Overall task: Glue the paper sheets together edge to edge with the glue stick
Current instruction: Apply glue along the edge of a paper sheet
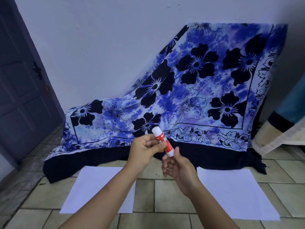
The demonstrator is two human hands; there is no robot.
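A red and white glue stick (160, 140) is held tilted in the air above the floor, its white cap end pointing up and away. My left hand (145, 150) grips its middle with thumb and fingers. My right hand (175, 166) pinches its lower white end. Two white paper sheets lie flat on the tiled floor, apart from each other: the left sheet (79, 192) under my left forearm and the right sheet (237, 194) to the right of my right forearm. A strip of bare tile separates them.
A blue floral cloth (198, 90) drapes over something against the white wall and spills onto the floor just behind the sheets. A dark door (21, 90) stands at the left. A rolled mat or cushion (279, 134) leans at the right.
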